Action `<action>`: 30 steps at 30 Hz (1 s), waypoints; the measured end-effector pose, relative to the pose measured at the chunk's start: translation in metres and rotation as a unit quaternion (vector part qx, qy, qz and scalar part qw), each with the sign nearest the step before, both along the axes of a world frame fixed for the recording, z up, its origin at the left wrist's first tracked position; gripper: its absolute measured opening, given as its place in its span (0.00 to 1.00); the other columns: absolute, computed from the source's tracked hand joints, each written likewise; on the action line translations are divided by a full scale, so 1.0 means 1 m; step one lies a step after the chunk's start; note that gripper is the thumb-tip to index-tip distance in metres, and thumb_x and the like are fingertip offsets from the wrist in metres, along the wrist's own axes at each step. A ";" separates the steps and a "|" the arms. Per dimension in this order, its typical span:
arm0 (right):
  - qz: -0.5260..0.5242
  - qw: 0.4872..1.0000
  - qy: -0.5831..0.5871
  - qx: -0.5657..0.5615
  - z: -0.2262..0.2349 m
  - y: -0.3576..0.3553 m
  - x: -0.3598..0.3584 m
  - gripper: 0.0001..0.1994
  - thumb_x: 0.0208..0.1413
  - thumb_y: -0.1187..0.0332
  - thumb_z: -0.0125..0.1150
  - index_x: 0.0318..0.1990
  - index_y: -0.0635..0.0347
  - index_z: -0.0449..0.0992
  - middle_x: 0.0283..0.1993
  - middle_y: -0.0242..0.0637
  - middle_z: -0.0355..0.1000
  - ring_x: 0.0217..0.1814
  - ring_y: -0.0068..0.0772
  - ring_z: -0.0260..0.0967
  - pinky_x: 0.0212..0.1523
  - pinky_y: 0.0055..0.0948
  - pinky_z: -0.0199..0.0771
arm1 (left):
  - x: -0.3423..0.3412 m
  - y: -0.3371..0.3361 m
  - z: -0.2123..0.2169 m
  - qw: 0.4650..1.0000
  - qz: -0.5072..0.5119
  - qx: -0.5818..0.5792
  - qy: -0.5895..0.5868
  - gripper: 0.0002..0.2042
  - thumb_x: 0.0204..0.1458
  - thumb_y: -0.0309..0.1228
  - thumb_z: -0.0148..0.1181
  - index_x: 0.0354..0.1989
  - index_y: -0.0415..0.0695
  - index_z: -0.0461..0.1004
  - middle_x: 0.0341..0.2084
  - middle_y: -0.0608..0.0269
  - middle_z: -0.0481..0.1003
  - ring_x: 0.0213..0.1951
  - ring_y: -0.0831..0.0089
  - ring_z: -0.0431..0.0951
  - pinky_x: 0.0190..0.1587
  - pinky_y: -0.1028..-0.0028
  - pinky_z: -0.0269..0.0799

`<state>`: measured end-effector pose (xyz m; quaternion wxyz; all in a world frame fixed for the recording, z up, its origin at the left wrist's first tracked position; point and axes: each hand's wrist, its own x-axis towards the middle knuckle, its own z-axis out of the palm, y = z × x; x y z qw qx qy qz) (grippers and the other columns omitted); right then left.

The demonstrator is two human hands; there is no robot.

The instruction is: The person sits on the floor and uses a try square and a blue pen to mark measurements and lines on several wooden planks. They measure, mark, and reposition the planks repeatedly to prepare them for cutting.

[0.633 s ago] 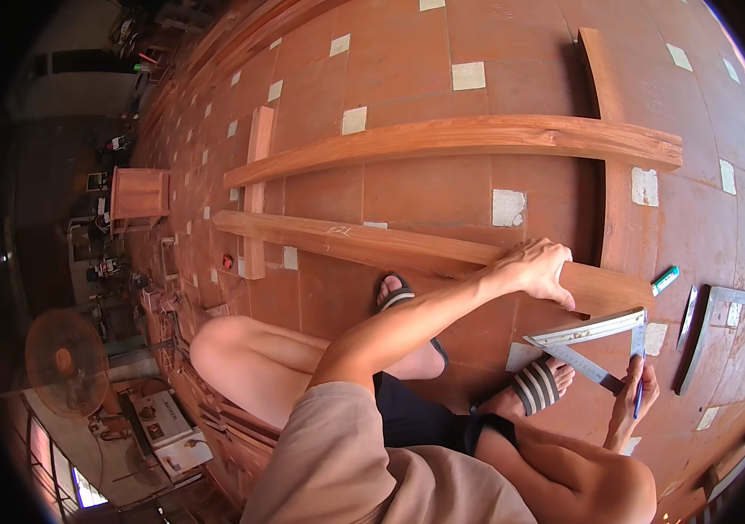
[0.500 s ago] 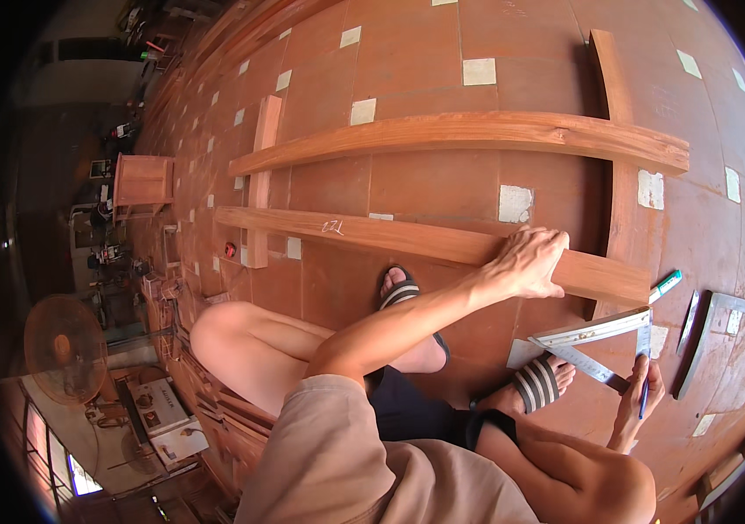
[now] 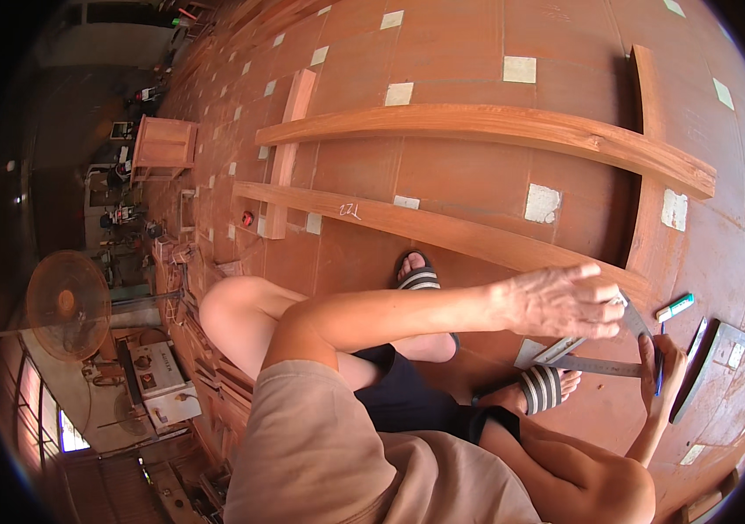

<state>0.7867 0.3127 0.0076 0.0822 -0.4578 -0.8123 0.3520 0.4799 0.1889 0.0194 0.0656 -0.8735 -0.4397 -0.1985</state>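
Observation:
My left hand (image 3: 560,303) is open, fingers stretched over a metal triangular square (image 3: 604,366) beside the right end of the near wooden beam (image 3: 442,233). It covers part of the square's pale thick edge; whether its fingertips touch it, I cannot tell. My right hand (image 3: 668,362), closed at the square's right corner, holds it together with a blue pen (image 3: 659,375). The near beam bears a white chalk mark. Along with a parallel far beam (image 3: 477,122), it lies across two crosspieces, one at left (image 3: 283,166) and one at right (image 3: 646,210).
On the tiled floor to the right lie a green-and-white marker (image 3: 675,307), a thin blade-like strip (image 3: 696,341) and a dark-armed try square (image 3: 696,375). A red tape measure (image 3: 248,218) sits by the left crosspiece. A fan (image 3: 68,306) and wooden cabinet (image 3: 162,144) stand left.
My left hand has let go of the near beam and moved right and down, over the square. The square, in my right hand, has turned and come away from the beam's end. The view has shifted.

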 end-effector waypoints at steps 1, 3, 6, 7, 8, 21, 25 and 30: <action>0.035 0.999 -0.005 0.011 0.003 0.002 -0.012 0.20 0.66 0.58 0.73 0.30 0.68 0.79 0.19 0.43 0.65 0.20 0.36 0.57 0.26 0.38 0.60 | 0.006 -0.009 -0.002 0.998 -0.038 -0.008 0.039 0.19 0.59 0.33 0.63 0.60 0.50 0.76 0.57 0.64 0.75 0.67 0.63 0.72 0.73 0.53 0.63; 0.094 0.995 -0.002 0.025 0.011 0.007 -0.036 0.18 0.63 0.58 0.75 0.30 0.66 0.81 0.18 0.44 0.67 0.18 0.43 0.62 0.26 0.40 0.63 | 0.009 -0.007 -0.009 0.988 -0.138 -0.006 0.067 0.08 0.63 0.37 0.58 0.39 0.50 0.83 0.41 0.69 0.79 0.58 0.67 0.77 0.70 0.55 0.66; 0.148 0.989 0.026 0.019 0.018 0.026 -0.056 0.16 0.59 0.60 0.78 0.31 0.64 0.83 0.17 0.45 0.69 0.20 0.47 0.69 0.28 0.40 0.69 | 0.010 0.007 -0.012 0.967 -0.213 -0.109 0.085 0.06 0.59 0.37 0.61 0.34 0.51 0.81 0.36 0.69 0.75 0.49 0.70 0.76 0.60 0.60 0.70; 0.151 0.988 0.037 0.005 0.016 0.036 -0.057 0.15 0.58 0.60 0.78 0.31 0.64 0.83 0.17 0.45 0.70 0.21 0.46 0.73 0.29 0.39 0.71 | 0.013 0.012 -0.011 0.962 -0.222 -0.134 0.085 0.06 0.57 0.36 0.62 0.31 0.51 0.80 0.35 0.69 0.73 0.46 0.71 0.76 0.57 0.63 0.71; 0.154 0.987 0.045 -0.006 0.016 0.044 -0.055 0.13 0.55 0.63 0.79 0.34 0.63 0.84 0.19 0.44 0.73 0.22 0.44 0.75 0.31 0.39 0.74 | 0.014 0.012 -0.010 0.966 -0.222 -0.121 0.056 0.05 0.54 0.36 0.63 0.29 0.51 0.78 0.34 0.69 0.72 0.44 0.72 0.75 0.52 0.65 0.72; -0.192 0.963 0.190 -0.024 0.006 0.062 0.001 0.16 0.69 0.63 0.71 0.56 0.67 0.84 0.52 0.44 0.86 0.54 0.32 0.84 0.59 0.35 0.82 | 0.048 -0.002 -0.059 0.961 0.162 -0.151 -0.167 0.22 0.50 0.26 0.78 0.55 0.39 0.83 0.43 0.59 0.76 0.42 0.59 0.77 0.45 0.60 0.76; -0.219 0.953 0.203 -0.043 -0.007 0.042 0.007 0.15 0.70 0.65 0.70 0.56 0.67 0.84 0.51 0.42 0.87 0.54 0.30 0.84 0.58 0.33 0.82 | 0.050 -0.009 -0.068 0.958 0.182 -0.134 -0.173 0.24 0.49 0.27 0.79 0.57 0.41 0.84 0.44 0.61 0.77 0.42 0.60 0.77 0.46 0.60 0.75; -0.232 0.950 0.203 -0.058 -0.015 0.036 0.010 0.15 0.71 0.65 0.69 0.57 0.67 0.83 0.51 0.42 0.87 0.52 0.27 0.83 0.56 0.31 0.82 | 0.054 -0.005 -0.062 0.953 0.214 -0.142 -0.160 0.27 0.46 0.26 0.80 0.59 0.45 0.85 0.44 0.62 0.77 0.43 0.61 0.77 0.48 0.60 0.73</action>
